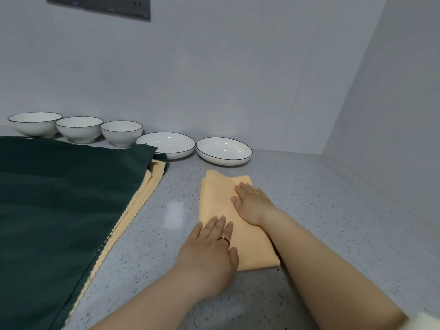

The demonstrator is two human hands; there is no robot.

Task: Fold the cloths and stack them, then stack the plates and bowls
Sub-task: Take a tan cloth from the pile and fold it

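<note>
A folded orange cloth [228, 210] lies as a long narrow strip on the grey speckled countertop [321, 210], running from near the front edge toward the back wall. The left hand [212, 248] lies flat on the near left part of the strip, fingers straight and close together, palm down, gripping nothing; a dark ring [225, 239] sits on one finger. The right hand [252, 203] lies flat on the strip farther back and to the right, its fingers likewise straight and pressed onto the fabric, holding nothing. Both forearms reach in from the lower edge of the view.

To the left, a large dark green cloth [59, 210] is spread open over the counter. Beneath it lie further orange cloths [142, 194], unfolded, their scalloped edges showing along the green cloth's right side. This pile is apart from the folded strip, with bare counter between them.

Along the back wall [214, 79] stands a row of white dishes with dark rims. From the left: a first bowl [35, 123], a second bowl [79, 129] and a third bowl [122, 133], each just beside the next. Then come two shallow plates, the left plate [170, 144], partly overlapped by the green cloth's corner, and the right plate [224, 151], just behind the far end of the folded strip. None is stacked.
</note>
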